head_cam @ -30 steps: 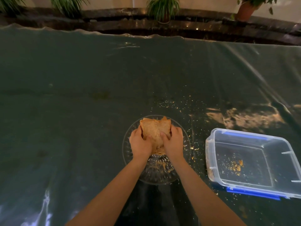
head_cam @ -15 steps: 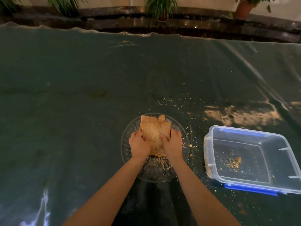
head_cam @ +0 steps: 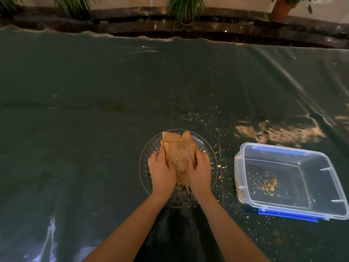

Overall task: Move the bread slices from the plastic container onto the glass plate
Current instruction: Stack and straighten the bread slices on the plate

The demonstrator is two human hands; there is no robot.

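A stack of brown bread slices [head_cam: 178, 148] lies on the round patterned glass plate [head_cam: 149, 148] in the middle of the table. My left hand [head_cam: 161, 170] grips the stack's left side and my right hand [head_cam: 199, 170] grips its right side, thumbs on top. The near end of the stack is hidden between my hands. The clear plastic container [head_cam: 245, 159] with blue clips stands to the right of the plate and holds only crumbs.
A dark table covered with shiny plastic sheeting [head_cam: 94, 110] stretches far to the left and back. Crumbs [head_cam: 200, 116] are scattered around the plate and container. Potted plants [head_cam: 186, 8] stand on a ledge beyond the table's far edge.
Both hands stay pressed on the sides of the bread stack on the plate. The slices look a little more squared up under my thumbs.
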